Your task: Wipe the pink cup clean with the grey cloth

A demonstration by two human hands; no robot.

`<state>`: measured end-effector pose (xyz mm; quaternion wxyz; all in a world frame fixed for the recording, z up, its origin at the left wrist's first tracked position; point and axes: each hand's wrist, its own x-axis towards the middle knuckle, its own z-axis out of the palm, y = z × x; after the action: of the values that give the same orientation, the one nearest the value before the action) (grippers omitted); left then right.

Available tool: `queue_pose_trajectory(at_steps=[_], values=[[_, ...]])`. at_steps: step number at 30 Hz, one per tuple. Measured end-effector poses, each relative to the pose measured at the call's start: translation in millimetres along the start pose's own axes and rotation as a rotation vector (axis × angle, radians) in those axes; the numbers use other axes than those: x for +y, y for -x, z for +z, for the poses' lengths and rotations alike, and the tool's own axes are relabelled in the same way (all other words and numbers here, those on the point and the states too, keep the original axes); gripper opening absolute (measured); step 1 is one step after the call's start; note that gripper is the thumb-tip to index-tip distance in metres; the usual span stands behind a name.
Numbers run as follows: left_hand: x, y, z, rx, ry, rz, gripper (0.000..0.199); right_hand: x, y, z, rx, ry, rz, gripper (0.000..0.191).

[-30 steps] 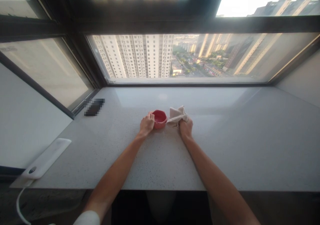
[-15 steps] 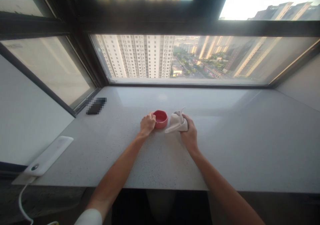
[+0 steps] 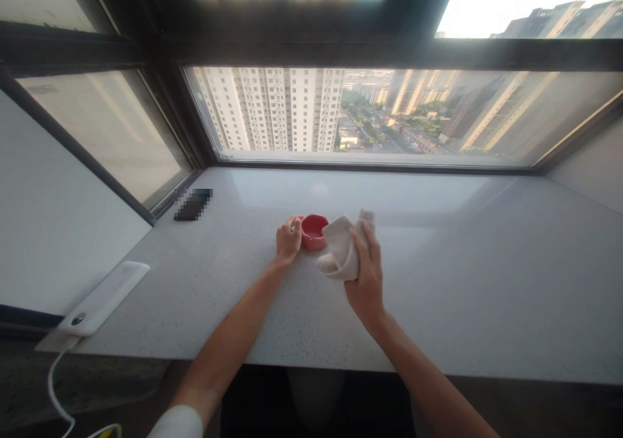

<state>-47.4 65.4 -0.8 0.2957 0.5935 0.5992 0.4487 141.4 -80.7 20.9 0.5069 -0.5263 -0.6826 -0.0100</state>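
Note:
My left hand grips the left side of a small red ceramic bowl, which stands on the speckled white stone counter. Its inside looks paler pink. My right hand holds a crumpled beige cloth between fingers and palm. The cloth sits just right of the bowl, and its folds hide the bowl's right edge.
A pixelated black phone lies on the counter near the left window frame. A white oblong device with a white cable sits at the left counter edge. Dark-framed windows with high-rise buildings beyond line the counter's far side.
My right hand has turned and opened its grip on the cloth, which now spreads more loosely and reaches closer to the bowl. My left hand and the bowl have hardly moved.

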Motion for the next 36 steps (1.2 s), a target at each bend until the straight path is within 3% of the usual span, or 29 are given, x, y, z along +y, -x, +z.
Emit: queue_pose_trajectory(at_steps=[3,5,7,9,12,15,17,21,23,27,29,31,36], values=[[-4,-4,-0.5,0.069,0.077,-0.016,0.041,-6,22,6,-0.491,0.057,-0.177,0.088],[-6,-6,-0.3,0.104,0.122,-0.017,0.04,-7,29,6,-0.778,0.067,-0.213,0.097],[-8,-7,0.5,0.129,0.161,-0.01,0.04,-8,29,5,-0.921,0.071,-0.19,0.106],[-9,-7,1.4,0.144,0.194,-0.001,0.04,-11,25,3,-0.974,0.063,-0.168,0.116],[-10,-6,1.5,0.168,0.234,0.009,0.04,-16,22,2,-0.978,0.013,-0.137,0.114],[-12,-9,-1.2,0.214,0.259,0.007,0.04,-19,19,4,-0.86,-0.088,-0.036,0.068],[-15,-12,-3.8,0.25,0.267,-0.004,0.041,-16,13,8,-0.694,-0.166,0.065,0.046],[-20,-17,-6.7,0.295,0.272,-0.034,0.041,5,-7,23,-0.281,-0.264,0.196,0.037],[-21,-17,-6.1,0.299,0.271,-0.039,0.041,21,-17,36,-0.173,-0.234,0.233,0.04],[-18,-11,-4.4,0.292,0.251,-0.031,0.04,46,-31,65,-0.266,-0.114,0.264,0.099],[-16,-9,-5.9,0.288,0.229,-0.026,0.037,52,-36,75,-0.34,-0.074,0.283,0.117],[-16,-10,-9.7,0.293,0.197,-0.025,0.032,55,-41,81,-0.39,-0.047,0.305,0.12],[-22,-16,-22.5,0.278,0.102,-0.053,0.038,56,-44,83,-0.412,-0.011,0.288,0.107]])
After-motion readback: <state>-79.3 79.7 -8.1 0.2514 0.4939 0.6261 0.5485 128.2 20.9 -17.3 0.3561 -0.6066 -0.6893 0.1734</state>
